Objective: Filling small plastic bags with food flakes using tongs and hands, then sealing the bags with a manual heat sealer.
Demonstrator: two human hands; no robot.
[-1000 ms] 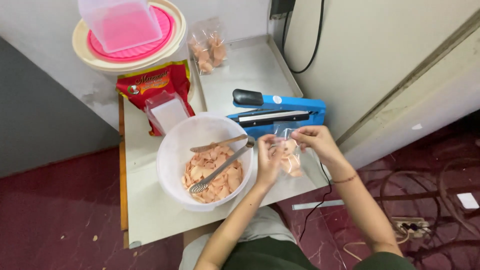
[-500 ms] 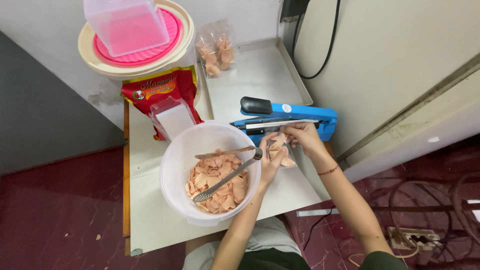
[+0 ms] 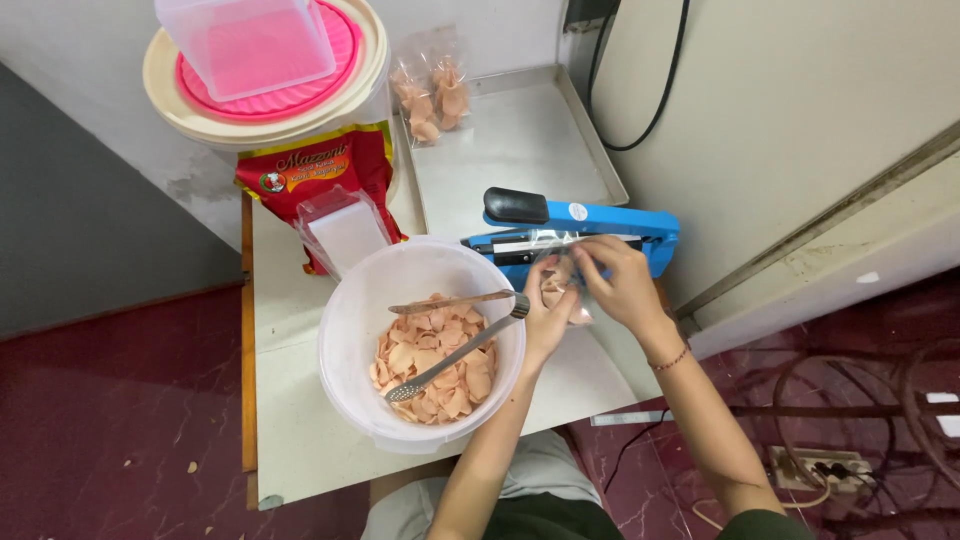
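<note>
Two hands at work | white plastic bowl [image 3: 420, 345] of thin orange crackers, metal tongs [image 3: 455, 345] across it | left hand [image 3: 548, 312] and right hand [image 3: 622, 285], grip pinched on clear cracker bag [image 3: 560, 285], now raised to blue heat sealer [image 3: 575, 230], bag mouth at its bar | steel desk [image 3: 520, 140] beyond.

A small clear bag [image 3: 560, 290] of pale orange crackers sits upright against the blue sealer [image 3: 590, 232].

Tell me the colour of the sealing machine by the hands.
Blue sealing machine with a black handle, head view.
</note>
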